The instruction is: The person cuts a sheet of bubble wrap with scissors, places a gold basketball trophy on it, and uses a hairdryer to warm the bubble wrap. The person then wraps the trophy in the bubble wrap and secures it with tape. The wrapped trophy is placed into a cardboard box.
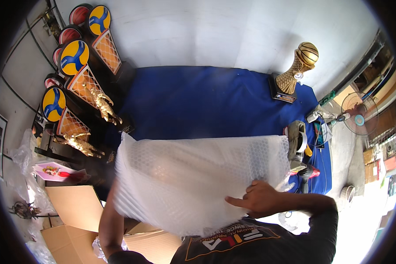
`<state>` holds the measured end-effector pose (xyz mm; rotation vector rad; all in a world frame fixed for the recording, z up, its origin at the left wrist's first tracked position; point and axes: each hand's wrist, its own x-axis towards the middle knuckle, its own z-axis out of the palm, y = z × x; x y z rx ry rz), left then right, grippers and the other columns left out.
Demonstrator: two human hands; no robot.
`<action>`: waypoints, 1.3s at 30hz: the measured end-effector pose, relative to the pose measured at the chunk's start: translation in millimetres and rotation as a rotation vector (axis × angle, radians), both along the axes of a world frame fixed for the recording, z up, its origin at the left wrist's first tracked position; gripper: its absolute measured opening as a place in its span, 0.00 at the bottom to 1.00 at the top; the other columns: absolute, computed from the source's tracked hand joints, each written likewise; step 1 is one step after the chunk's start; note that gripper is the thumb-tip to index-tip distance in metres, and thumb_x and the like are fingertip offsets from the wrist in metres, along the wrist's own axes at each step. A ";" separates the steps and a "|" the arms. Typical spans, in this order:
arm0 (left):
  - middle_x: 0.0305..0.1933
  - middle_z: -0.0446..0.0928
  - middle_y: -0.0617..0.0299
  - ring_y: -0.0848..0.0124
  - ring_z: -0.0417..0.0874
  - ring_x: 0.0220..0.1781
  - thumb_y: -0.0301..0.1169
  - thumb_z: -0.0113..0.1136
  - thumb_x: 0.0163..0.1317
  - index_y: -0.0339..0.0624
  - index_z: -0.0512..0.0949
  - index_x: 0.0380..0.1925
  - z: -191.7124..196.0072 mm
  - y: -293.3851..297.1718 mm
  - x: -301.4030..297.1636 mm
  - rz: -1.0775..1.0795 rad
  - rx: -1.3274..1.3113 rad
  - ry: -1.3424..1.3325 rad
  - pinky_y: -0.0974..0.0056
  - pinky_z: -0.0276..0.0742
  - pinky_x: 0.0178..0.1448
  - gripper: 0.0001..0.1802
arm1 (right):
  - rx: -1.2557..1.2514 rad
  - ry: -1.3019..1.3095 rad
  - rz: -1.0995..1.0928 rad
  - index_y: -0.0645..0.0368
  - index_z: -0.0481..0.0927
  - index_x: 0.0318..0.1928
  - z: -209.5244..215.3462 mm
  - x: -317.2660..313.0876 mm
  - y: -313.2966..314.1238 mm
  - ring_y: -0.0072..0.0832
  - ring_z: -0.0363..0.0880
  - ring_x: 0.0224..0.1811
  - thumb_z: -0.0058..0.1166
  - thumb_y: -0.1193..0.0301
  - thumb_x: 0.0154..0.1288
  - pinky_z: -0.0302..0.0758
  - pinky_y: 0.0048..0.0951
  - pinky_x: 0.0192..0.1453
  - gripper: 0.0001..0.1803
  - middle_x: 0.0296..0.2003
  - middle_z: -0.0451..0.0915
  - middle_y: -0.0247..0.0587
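Head view: right hand (260,199) closed on bubble wrap sheet (198,180) edge; left hand hidden behind it, state undeterminable. Sheet judged light, limp; grip edges.

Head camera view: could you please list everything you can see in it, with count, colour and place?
bubble wrap sheet: one, clear white, held up in the centre over the table
blue cloth: one, blue, covering the table
ball trophies: several, black bases with orange nets and yellow-blue or red balls, far left row
gold figures: two, gold, on the left trophies
basketball trophy: one, gold on a black base, far right of the cloth
tape dispenser: one, grey, right edge of the cloth
standing fan: one, pale, right of the table
cardboard boxes: at least two, brown, lower left
right hand: fingers on the sheet's lower right edge
left hand: hidden behind the sheet; forearm at lower left
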<state>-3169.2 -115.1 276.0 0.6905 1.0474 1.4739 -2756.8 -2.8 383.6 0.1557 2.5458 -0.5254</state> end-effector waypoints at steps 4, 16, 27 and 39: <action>0.54 0.80 0.59 0.73 0.78 0.51 0.37 0.55 0.66 0.36 0.77 0.56 75.7 -7.2 -40.5 -0.033 -0.579 0.714 0.67 0.73 0.51 0.22 | 0.449 0.491 -0.078 0.60 0.73 0.65 -56.7 16.1 -33.8 0.26 0.71 0.31 0.54 0.69 0.57 0.63 0.30 0.40 0.32 0.24 0.73 0.31; 0.78 0.53 0.42 0.48 0.54 0.79 0.35 0.70 0.54 0.50 0.51 0.77 82.6 -45.2 32.4 -0.384 -0.605 1.635 0.50 0.58 0.77 0.52 | 0.675 0.655 -0.261 0.57 0.76 0.64 -108.7 35.4 -53.4 0.32 0.71 0.42 0.57 0.64 0.59 0.68 0.40 0.45 0.31 0.34 0.75 0.37; 0.80 0.49 0.48 0.49 0.49 0.81 0.45 0.79 0.42 0.52 0.54 0.75 107.7 2.6 75.9 -0.134 -0.185 2.063 0.41 0.54 0.78 0.60 | 0.350 0.741 -0.407 0.62 0.80 0.52 -95.5 41.4 -41.7 0.38 0.77 0.50 0.59 0.74 0.59 0.76 0.41 0.50 0.19 0.39 0.82 0.42; 0.74 0.56 0.41 0.43 0.61 0.74 0.50 0.84 0.24 0.49 0.56 0.72 33.5 -18.1 72.0 -0.144 -0.081 2.095 0.44 0.66 0.71 0.70 | 0.134 0.455 -0.581 0.55 0.43 0.78 -18.7 51.6 48.8 0.67 0.52 0.74 0.79 0.53 0.34 0.66 0.53 0.70 0.74 0.74 0.39 0.74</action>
